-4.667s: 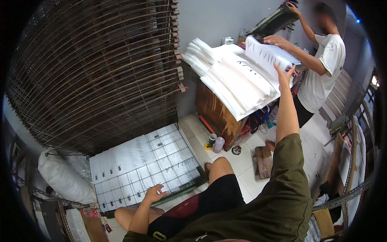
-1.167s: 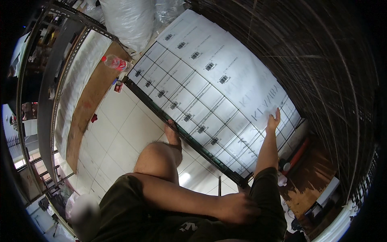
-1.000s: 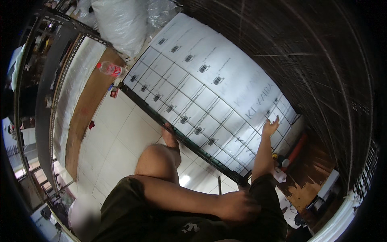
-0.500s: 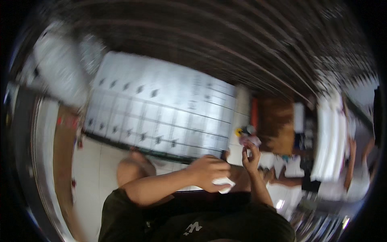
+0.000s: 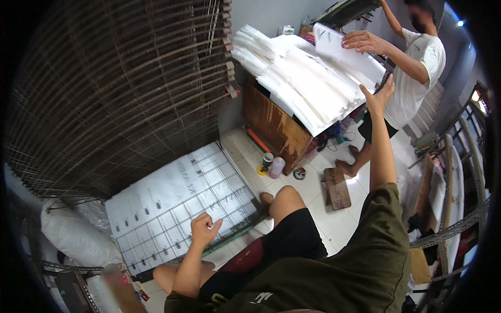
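Note:
A printed white sheet (image 5: pixel 172 193) with a dark grid lies on a low table with a green edge (image 5: pixel 245 225), in front of my knees. My left hand (image 5: pixel 204 230) is above its near edge, fingers curled in and thumb sticking out; anything inside is hidden. My right arm reaches far up to the right. In my right hand (image 5: pixel 382 98) a small dark object (image 5: pixel 385 79) rests along the fingers, thumb held apart, beside a lifted white sheet (image 5: pixel 339 44). A co-worker's hand (image 5: pixel 364 41) touches that sheet above a tall stack of white paper (image 5: pixel 308 78).
A wire drying rack (image 5: pixel 120 78) rises at the left. The paper stack sits on a worn wooden cabinet (image 5: pixel 274 125), with small pots (image 5: pixel 276 166) on the floor beside it. A low wooden stool (image 5: pixel 338 188) and a white sack (image 5: pixel 75 232) also stand around me.
My view has swung right, toward the stack and co-worker. My right hand has stretched out to the lifted sheet. My left hand is now over the printed sheet; the white wad seen in it no longer shows.

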The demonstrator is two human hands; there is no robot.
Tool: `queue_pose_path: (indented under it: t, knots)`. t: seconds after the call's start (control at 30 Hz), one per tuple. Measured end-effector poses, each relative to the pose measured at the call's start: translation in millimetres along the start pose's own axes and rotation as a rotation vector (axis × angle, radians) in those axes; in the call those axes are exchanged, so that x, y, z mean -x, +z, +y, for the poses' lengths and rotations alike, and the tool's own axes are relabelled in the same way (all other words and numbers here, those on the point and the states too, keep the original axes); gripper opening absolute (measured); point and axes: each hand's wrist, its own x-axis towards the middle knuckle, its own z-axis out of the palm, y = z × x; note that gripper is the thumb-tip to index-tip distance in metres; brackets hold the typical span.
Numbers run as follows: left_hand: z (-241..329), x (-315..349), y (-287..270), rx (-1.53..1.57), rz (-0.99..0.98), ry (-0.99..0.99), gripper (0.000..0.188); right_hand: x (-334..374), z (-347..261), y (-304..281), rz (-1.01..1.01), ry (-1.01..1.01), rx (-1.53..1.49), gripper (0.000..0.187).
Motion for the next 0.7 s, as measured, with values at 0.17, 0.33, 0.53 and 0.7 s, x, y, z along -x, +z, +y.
queue_pose_path:
  t: [0.17,0.33,0.53,0.7]
  knots:
    - [33,13,-2,-0.022,-0.007,-0.009,0.045,-21,34,50,-0.280,-0.228,-0.460,0.050]
    - [86,-1,-23,-0.129,0.012,0.075,0.033,-17,-84,35,-0.371,-0.185,-0.720,0.047]
    - [211,-120,-91,-0.266,0.260,0.508,0.073,-45,-230,-81,-0.434,-0.565,-0.978,0.028]
    - [272,-164,-149,-0.304,0.232,0.656,0.101,-34,-296,-121,-0.842,-0.504,-1.410,0.014]
